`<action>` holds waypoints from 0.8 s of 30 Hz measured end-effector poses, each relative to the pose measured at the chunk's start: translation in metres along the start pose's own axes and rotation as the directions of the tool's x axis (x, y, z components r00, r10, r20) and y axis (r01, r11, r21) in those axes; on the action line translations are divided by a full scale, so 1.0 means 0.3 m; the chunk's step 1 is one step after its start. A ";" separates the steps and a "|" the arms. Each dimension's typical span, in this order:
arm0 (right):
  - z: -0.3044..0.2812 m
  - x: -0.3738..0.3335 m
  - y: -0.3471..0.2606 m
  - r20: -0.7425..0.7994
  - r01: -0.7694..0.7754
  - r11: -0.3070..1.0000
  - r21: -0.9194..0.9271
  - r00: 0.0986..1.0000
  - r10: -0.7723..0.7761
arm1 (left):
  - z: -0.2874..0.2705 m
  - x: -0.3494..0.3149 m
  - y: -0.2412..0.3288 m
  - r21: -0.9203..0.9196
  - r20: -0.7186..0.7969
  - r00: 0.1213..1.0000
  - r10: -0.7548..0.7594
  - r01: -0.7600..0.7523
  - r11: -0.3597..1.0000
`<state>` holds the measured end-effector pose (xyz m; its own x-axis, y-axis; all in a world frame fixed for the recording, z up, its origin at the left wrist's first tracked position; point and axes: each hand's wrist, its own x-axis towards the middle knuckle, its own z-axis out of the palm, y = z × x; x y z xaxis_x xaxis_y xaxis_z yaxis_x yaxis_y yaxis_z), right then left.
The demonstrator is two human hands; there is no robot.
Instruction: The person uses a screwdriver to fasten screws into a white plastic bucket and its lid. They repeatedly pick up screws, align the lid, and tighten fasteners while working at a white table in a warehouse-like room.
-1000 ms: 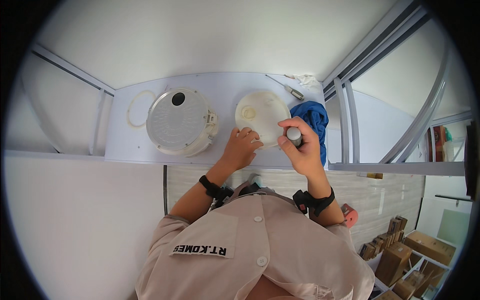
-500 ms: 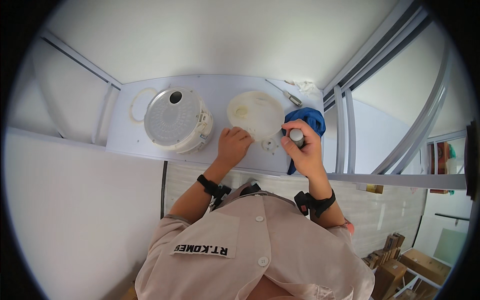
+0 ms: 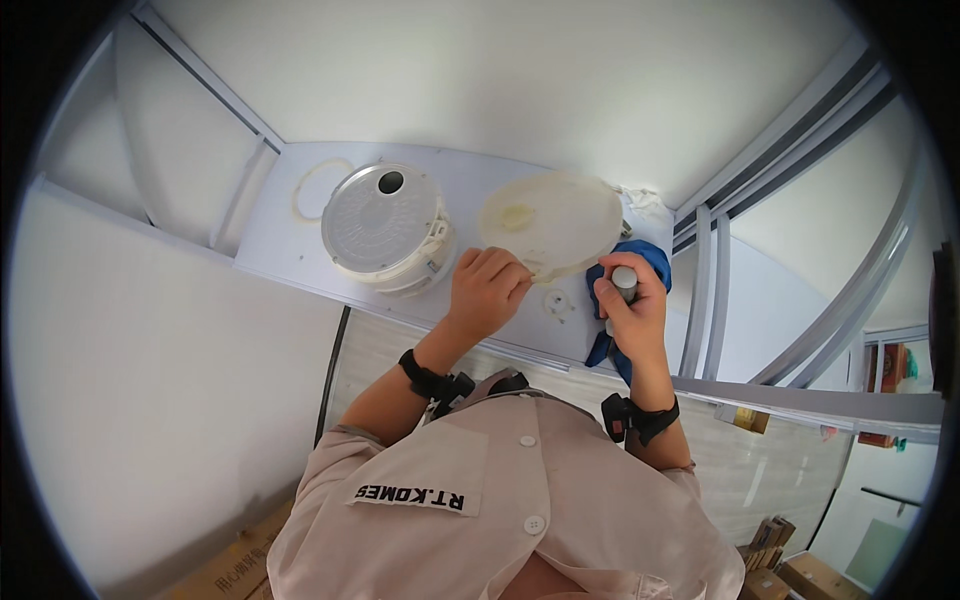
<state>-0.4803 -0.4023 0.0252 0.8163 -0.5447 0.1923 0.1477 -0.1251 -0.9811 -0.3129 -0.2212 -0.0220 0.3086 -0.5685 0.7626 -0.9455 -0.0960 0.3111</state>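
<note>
My left hand [image 3: 487,290] is closed, its fingers pinching the near edge of a round translucent cream lid [image 3: 565,225]. The lid looks tilted up off the table, with a yellowish round patch on its left part. In my right hand [image 3: 637,305] is a grey-handled tool [image 3: 624,280], handle end up; its lower end is hidden, so its kind cannot be told. A crumpled blue cloth [image 3: 655,258] lies beside and beneath that hand. Between my hands, a small white round part [image 3: 556,303] rests on the table with tiny bits around it.
A round white appliance body [image 3: 385,225] with a clear top and dark hole stands left on the white table [image 3: 290,265]. A cream ring [image 3: 310,190] lies behind it. White crumpled tissue [image 3: 645,203] is at the far right, near an upright frame [image 3: 712,290].
My left hand has taken the lid's edge and raised it, and the lid now hides most of the screwdriver behind it. My right hand keeps the grey-handled tool. The whole view has shifted.
</note>
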 end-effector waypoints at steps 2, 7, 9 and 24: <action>-0.001 0.007 0.009 -0.027 0.003 0.999 -0.039 1.000 -0.004 | -0.030 0.021 0.014 -0.037 -0.048 0.999 -0.002 0.000 0.999; 0.044 0.030 0.013 -0.118 -0.040 0.990 0.134 0.991 0.057 | -0.109 0.040 0.057 -0.305 -0.125 0.981 -0.148 0.104 0.947; 0.064 0.042 0.018 -0.124 -0.040 0.981 0.192 0.990 0.064 | -0.140 0.050 0.069 -0.407 -0.120 0.966 -0.229 0.162 0.899; 0.198 0.062 0.282 0.211 -0.296 0.776 0.557 0.954 0.213 | -0.323 0.040 -0.002 -0.520 -0.015 1.000 -0.023 0.012 0.854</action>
<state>-0.4195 -0.3738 -0.0555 0.9279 -0.3716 -0.0300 0.1839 0.5261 -0.8303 -0.2986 -0.1489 0.0419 0.3323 -0.5535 0.7637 -0.7498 0.3361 0.5699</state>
